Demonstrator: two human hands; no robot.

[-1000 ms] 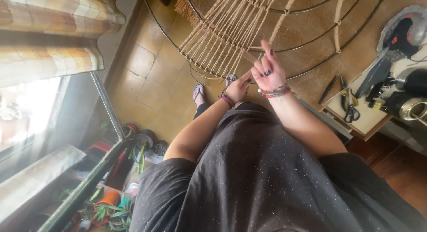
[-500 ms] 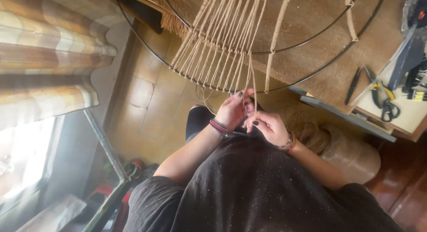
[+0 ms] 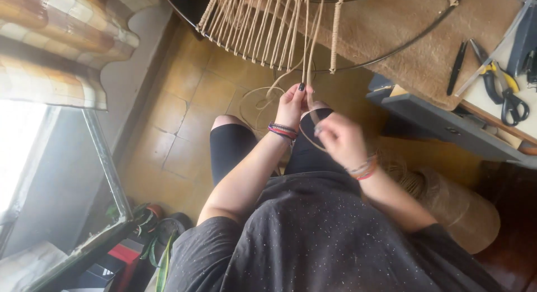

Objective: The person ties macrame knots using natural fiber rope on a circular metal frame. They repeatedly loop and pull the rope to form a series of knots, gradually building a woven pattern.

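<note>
Left hand [image 3: 292, 104] pinches the cord [image 3: 309, 43] taut; right hand [image 3: 340, 140] fingers curl on its loop. Keep tension even against the hoop [image 3: 391, 48]

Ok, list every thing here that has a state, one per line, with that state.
left hand: raised, fingers pinching the hanging cords
right hand: closed on a loop of cord
cords: hanging taut from the ring down into the hands
metal ring: partly strung with a row of knotted cords
loose cord: coiled slack on the floor
scissors: lying closed on the bench
twine spool: lying on its side
</note>
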